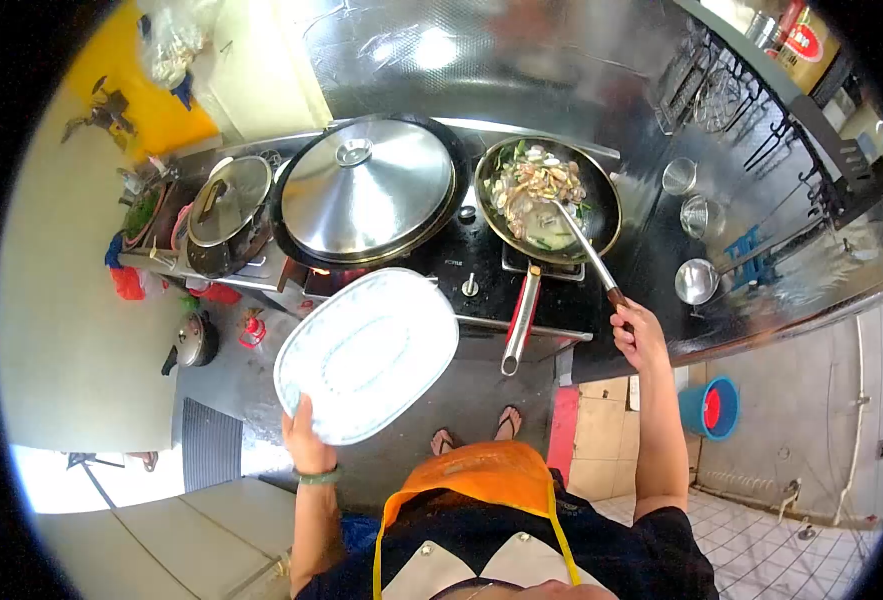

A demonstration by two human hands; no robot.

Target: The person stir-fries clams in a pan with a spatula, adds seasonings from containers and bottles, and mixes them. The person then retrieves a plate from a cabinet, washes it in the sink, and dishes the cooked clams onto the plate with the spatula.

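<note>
My left hand (pixel 308 440) grips the lower left rim of a large white oval plate (pixel 366 355), tilted in front of the stove. My right hand (pixel 641 335) is closed around the wooden handle of a metal spatula (pixel 589 248). The spatula's far end rests in the food (pixel 536 190), a mix of sliced pieces and green bits with pale liquid, inside a dark frying pan (pixel 604 205). The pan sits on the right burner, its handle (pixel 523 320) pointing toward me.
A large wok with a domed steel lid (pixel 366 190) stands left of the pan. Further left is a glass-lidded pan (pixel 229 200). Ladles and strainers (pixel 696 281) hang at the right wall. A blue bucket (pixel 709 408) is at the lower right, a lidded pot (pixel 196 340) at the left.
</note>
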